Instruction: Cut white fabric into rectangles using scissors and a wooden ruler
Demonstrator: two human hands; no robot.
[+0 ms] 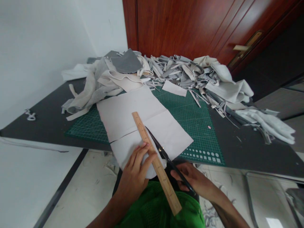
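A pale sheet of fabric (133,110) lies across the green cutting mat (190,117) and hangs over the table's near edge. A wooden ruler (154,158) rests diagonally on it. My left hand (137,167) presses flat on the ruler and fabric, fingers stretched out. My right hand (190,179) grips the handles of black scissors (163,152), whose blades run along the ruler's right side into the fabric.
The dark table (35,120) carries heaps of grey and cream fabric scraps (180,72) along its far side and right. A small cut piece (174,88) lies on the mat. A wooden door (190,25) stands behind. Scraps litter the floor.
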